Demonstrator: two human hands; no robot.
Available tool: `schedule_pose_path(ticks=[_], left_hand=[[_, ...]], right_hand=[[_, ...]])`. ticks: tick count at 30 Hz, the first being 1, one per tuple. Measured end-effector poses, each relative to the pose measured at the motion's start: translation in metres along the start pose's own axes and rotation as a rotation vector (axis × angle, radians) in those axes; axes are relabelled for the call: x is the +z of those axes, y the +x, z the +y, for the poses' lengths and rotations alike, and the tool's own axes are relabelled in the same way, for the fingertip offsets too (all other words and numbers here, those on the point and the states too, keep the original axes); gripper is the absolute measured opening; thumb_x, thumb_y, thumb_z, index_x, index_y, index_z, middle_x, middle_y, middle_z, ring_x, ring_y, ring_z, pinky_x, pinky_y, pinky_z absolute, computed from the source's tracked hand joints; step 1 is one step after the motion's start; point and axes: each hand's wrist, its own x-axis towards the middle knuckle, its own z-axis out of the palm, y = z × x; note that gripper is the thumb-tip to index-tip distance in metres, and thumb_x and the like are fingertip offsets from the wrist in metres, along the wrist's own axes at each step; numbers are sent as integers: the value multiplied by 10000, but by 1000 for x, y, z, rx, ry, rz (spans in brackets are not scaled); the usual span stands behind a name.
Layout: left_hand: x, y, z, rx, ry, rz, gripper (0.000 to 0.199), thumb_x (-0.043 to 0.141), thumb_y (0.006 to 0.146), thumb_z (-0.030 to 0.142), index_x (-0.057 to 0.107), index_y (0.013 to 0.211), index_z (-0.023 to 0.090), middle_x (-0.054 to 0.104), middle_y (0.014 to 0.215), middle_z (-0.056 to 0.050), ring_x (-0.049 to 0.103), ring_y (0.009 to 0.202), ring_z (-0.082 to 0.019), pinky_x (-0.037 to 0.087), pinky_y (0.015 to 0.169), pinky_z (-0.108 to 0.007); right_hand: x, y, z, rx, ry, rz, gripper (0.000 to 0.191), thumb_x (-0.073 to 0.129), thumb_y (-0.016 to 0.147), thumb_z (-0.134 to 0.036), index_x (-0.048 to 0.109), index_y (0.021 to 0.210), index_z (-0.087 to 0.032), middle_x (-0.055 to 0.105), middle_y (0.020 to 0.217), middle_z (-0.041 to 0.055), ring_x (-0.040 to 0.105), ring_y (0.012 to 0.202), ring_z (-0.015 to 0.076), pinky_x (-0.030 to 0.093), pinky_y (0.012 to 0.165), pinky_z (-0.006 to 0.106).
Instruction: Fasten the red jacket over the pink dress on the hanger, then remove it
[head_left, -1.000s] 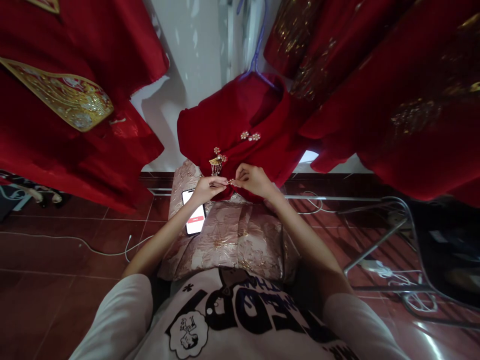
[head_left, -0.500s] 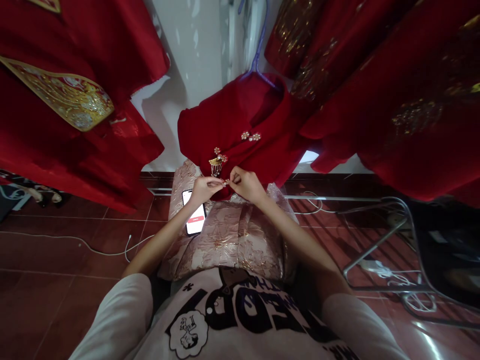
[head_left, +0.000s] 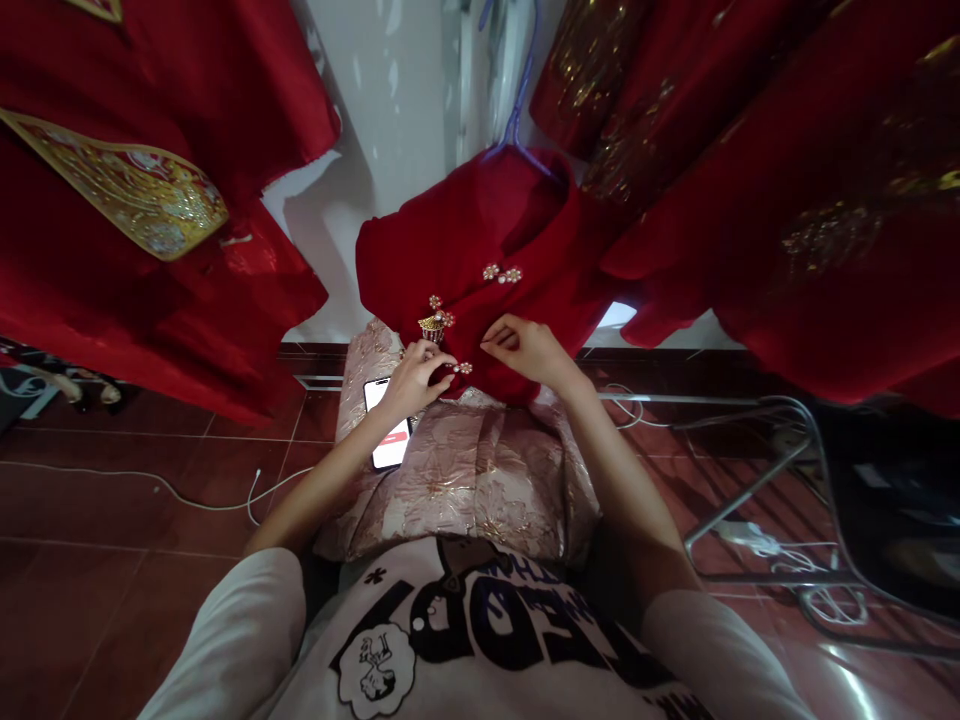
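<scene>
A red garment (head_left: 465,240) hangs on a purple hanger (head_left: 513,125), its lower edge over the shiny pink fabric on my lap (head_left: 480,480). Flower-shaped beaded fasteners (head_left: 502,273) and a gold tasselled ornament (head_left: 432,325) decorate its front. My left hand (head_left: 421,380) is at the lower fastener (head_left: 465,368), thumb and fingers slightly apart beside its left end; whether they grip the cloth there is unclear. To the right, my right hand (head_left: 525,350) is over the red cloth with its fingertips drawn together, and anything between them is too small to make out.
A lit phone (head_left: 390,440) lies on the pink fabric at the left. Red garments with gold decoration hang on the left (head_left: 150,200) and right (head_left: 750,220). A metal-framed black chair (head_left: 892,500) and white cables (head_left: 832,600) are at the right.
My right hand has moved right and slightly up, away from the lower fastener, which now shows more. My left hand has shifted a little left, its fingers more spread and curled.
</scene>
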Motion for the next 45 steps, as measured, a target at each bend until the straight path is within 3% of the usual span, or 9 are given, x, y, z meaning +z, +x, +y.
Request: schedule_pose_path(ticks=[8, 15, 23, 25, 28, 31, 34, 42, 45], left_hand=[[3, 0, 9, 99, 108, -18, 214, 501, 980, 306, 662, 1020, 171, 539, 1123, -152, 506, 1041, -283, 472, 923, -451], [-1, 4, 18, 153, -17, -82, 152, 481, 960, 279, 596, 898, 200, 600, 905, -65, 542, 1045, -262, 268, 1202, -590], [-3, 5, 16, 133, -42, -38, 175, 477, 976, 267, 609, 873, 215, 648, 871, -43, 583, 985, -228, 239, 1227, -575], [-2, 7, 16, 61, -92, 24, 187, 577, 945, 378, 618, 1002, 205, 664, 957, -63, 587, 1017, -240, 286, 1197, -557], [5, 16, 12, -137, -273, 176, 403, 637, 900, 467, 560, 1178, 185, 654, 1109, -115, 596, 1072, -248, 436, 1072, -470], [15, 32, 6, -443, -624, 353, 297, 568, 943, 427, 532, 1139, 206, 660, 1139, -111, 644, 1037, -187, 515, 950, -340], [21, 47, 3, -691, -934, 401, 241, 570, 944, 418, 554, 1070, 213, 674, 1181, -94, 670, 1041, -165, 539, 890, -290], [12, 61, 13, -810, -1339, 355, 163, 592, 903, 338, 608, 987, 199, 709, 1190, -55, 692, 983, -143, 538, 822, -244], [12, 63, 13, -828, -1357, 348, 158, 571, 884, 309, 605, 994, 201, 700, 1217, -42, 685, 974, -127, 526, 772, -209]], right_hand=[[-3, -1, 0, 21, -29, -116, 75, 684, 819, -256, 700, 841, -186, 753, 835, 41, 700, 734, 164, 560, 710, 300], [-8, -2, -5, -24, 12, -117, 83, 674, 822, -231, 713, 860, -169, 746, 841, 49, 688, 732, 148, 550, 708, 272], [-8, -3, -5, -61, 33, -130, 88, 657, 824, -237, 702, 862, -172, 744, 834, 40, 685, 725, 143, 553, 703, 275], [-8, -2, -5, -56, 42, -134, 92, 660, 820, -247, 702, 861, -175, 740, 817, 37, 685, 719, 145, 555, 700, 280], [-9, -3, -6, -45, 42, -129, 100, 663, 821, -260, 703, 857, -176, 733, 799, 39, 685, 716, 147, 557, 707, 286], [-10, -3, -6, -48, 44, -126, 102, 663, 824, -265, 705, 854, -177, 730, 795, 40, 686, 716, 148, 561, 713, 291], [-10, -4, -6, -56, 54, -136, 93, 661, 822, -263, 700, 848, -183, 733, 796, 36, 687, 713, 147, 567, 707, 290], [-10, -4, -6, -58, 54, -154, 76, 661, 824, -236, 698, 854, -177, 733, 792, 30, 683, 716, 136, 557, 702, 266], [-11, -4, -6, -63, 57, -150, 80, 656, 829, -237, 699, 857, -175, 735, 801, 32, 683, 717, 135, 557, 707, 268]])
